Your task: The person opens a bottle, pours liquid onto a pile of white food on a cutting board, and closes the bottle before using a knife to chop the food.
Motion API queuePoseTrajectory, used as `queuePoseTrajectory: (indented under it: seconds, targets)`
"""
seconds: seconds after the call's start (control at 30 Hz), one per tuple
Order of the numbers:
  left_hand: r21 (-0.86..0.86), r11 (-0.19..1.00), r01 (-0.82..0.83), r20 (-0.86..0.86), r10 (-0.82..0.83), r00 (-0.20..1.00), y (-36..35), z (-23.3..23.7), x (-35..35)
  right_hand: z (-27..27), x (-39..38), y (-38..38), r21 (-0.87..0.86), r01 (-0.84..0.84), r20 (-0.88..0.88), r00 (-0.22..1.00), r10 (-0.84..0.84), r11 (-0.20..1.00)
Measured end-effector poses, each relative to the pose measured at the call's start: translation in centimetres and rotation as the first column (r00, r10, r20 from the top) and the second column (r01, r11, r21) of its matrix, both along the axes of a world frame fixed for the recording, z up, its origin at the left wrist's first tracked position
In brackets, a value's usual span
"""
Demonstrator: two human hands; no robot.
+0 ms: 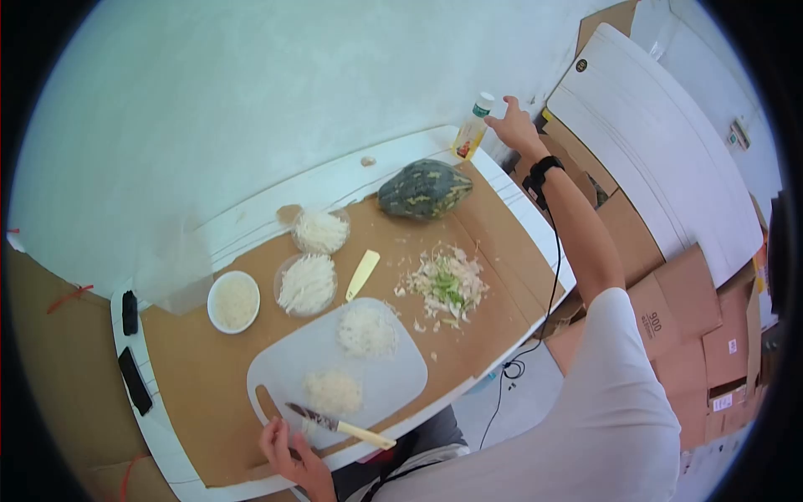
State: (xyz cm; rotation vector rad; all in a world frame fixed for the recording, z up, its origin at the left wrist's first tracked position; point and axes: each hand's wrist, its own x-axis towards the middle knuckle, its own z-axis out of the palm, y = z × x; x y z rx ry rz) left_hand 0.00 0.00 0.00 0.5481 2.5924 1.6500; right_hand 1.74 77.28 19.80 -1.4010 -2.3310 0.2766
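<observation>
My right hand [517, 132] reaches to the back right corner of the table, its fingers apart beside a clear bottle [470, 132] with a white cap and yellowish contents. No grip on the bottle shows. By the front edge, my left hand [288, 456] has loosely bent fingers and holds nothing visible. It is nearest to the handle slot of a white cutting board [272, 360]. A knife [326, 421] with a pale handle lies across the board's front edge. Two heaps sit on the board: white shreds [368, 332] and finer white bits [333, 391].
A green squash [425, 190] lies on the cardboard sheet [192, 402], behind a pile of peelings [447, 284]. Left of them are a white bowl [234, 302], two containers of white shreds [307, 284] and a yellow peeler-like tool [363, 274]. Cardboard boxes [669, 309] stand right.
</observation>
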Motion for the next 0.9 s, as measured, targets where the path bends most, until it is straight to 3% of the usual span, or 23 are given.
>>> queuePoseTrajectory:
  seconds: [0.07, 0.1, 0.2, 0.33, 0.43, 0.5, 0.6, 0.73, 0.77, 0.8, 0.83, 0.9]
  targets:
    - [-0.094, 0.992, -0.087, -0.22, 0.064, 0.973, -0.7, 2.2, 1.2, 0.4, -0.9, -1.2, 0.037, 0.064, 0.065, 0.996, -0.066, 0.997]
    - [-0.053, 0.994, -0.093, -0.23, 0.079, 0.97, 3.9, 1.6, -0.2, 2.2, -3.0, 2.8, 0.077, 0.059, 0.05, 0.997, -0.063, 0.995]
    - [-0.097, 0.99, -0.098, -0.389, 0.053, 0.92, 3.8, 4.4, -0.1, 0.1, -5.1, 6.2, 0.085, -0.005, 0.011, 1.0, 0.004, 0.996]
    - [-0.067, 0.998, -0.017, -0.312, -0.004, 0.95, 4.3, 4.4, -0.5, -0.5, -6.0, 7.7, 0.049, -0.066, 0.052, 0.997, 0.064, 0.997]
    - [-0.168, 0.986, 0.012, -0.26, -0.056, 0.964, 3.5, 4.1, -0.2, -0.3, -4.8, 6.3, 0.155, -0.068, 0.138, 0.989, 0.046, 0.986]
    - [-0.016, 1.0, 0.005, -0.333, -0.011, 0.943, 4.1, 3.5, -0.1, 0.7, -3.6, 5.1, 0.17, -0.03, 0.094, 0.995, 0.014, 0.985]
    - [-0.058, 0.998, 0.011, -0.263, -0.026, 0.964, 2.2, 1.5, -0.1, 4.6, -0.9, 1.4, 0.257, -0.034, 0.079, 0.997, 0.014, 0.966]
    - [0.012, 0.999, 0.051, -0.322, -0.044, 0.946, 3.2, 3.6, 0.0, 11.0, 3.5, -4.8, 0.374, -0.072, 0.118, 0.993, 0.029, 0.925]
    - [-0.004, 0.999, 0.047, -0.345, -0.046, 0.938, 3.8, 5.3, 0.3, 11.9, 4.9, -5.9, 0.601, -0.313, 0.299, 0.941, 0.157, 0.736]
    - [-0.021, 0.999, 0.041, -0.366, -0.046, 0.93, 4.4, 7.0, 0.6, 12.7, 6.5, -7.2, 0.714, -0.538, 0.501, 0.84, 0.21, 0.449]
    - [-0.015, 0.999, 0.046, -0.372, -0.048, 0.927, 5.0, 8.6, 0.8, 14.2, 7.3, -10.5, 0.72, -0.531, 0.496, 0.844, 0.203, 0.447]
    - [-0.025, 0.964, 0.264, -0.328, -0.257, 0.909, 6.5, 11.7, 0.8, 17.0, 7.0, -20.4, 0.404, -0.301, 0.229, 0.948, 0.223, 0.864]
